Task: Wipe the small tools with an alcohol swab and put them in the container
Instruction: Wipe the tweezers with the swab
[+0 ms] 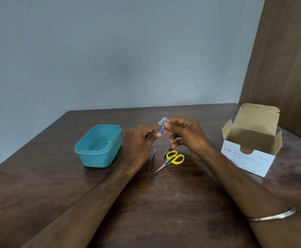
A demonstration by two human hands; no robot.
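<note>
My left hand [140, 140] pinches a small tool with a blue part [160, 129] above the table. My right hand [185, 135] pinches a white alcohol swab [163, 121] against that tool's upper end. Below the hands lie metal tweezers [152, 159], yellow-handled scissors [171, 160] and a dark metal tool [168, 150], partly hidden by my right hand. A teal plastic container [97, 145] stands open and empty to the left of my left hand.
An open white box of alcohol swabs [250, 145] stands at the right, flaps up. The dark wooden table [146, 203] meets a blue-grey wall behind and a brown panel at the far right. A metal bangle [273, 215] circles my right wrist.
</note>
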